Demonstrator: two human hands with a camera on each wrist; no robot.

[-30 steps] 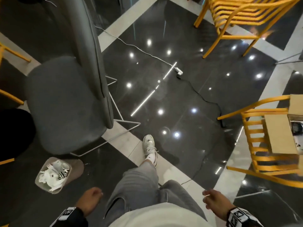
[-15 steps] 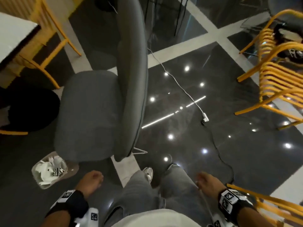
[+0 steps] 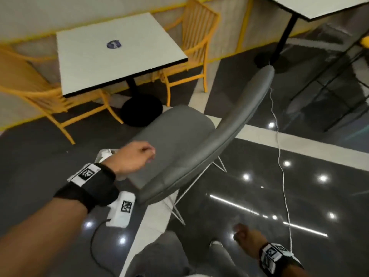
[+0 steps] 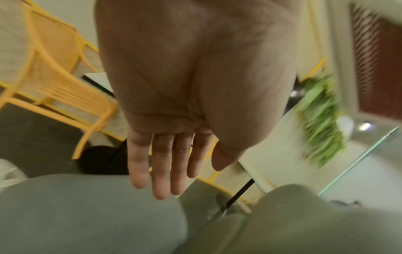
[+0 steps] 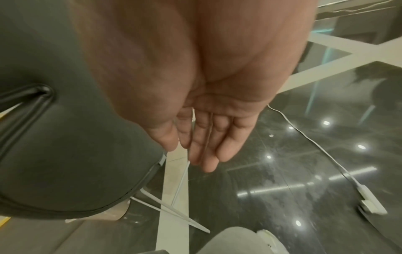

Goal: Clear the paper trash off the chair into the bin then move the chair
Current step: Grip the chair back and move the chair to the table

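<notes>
While the left hand [image 3: 133, 157] hovers, yellow chairs [image 3: 191, 47] flank the table [image 3: 111, 62].

No text, brand or number can be read anywhere. The left wristband [image 3: 87, 173] and the right wristband [image 3: 273, 254] each carry a square black-and-white coded marker, and so does the white camera block [image 3: 124, 206] under the left wrist; these are patterns, with no letters that can be made out. Near the middle of the white square table [image 3: 119, 50] sits a round dark blue sticker [image 3: 114, 44], too blurred to read.
</notes>
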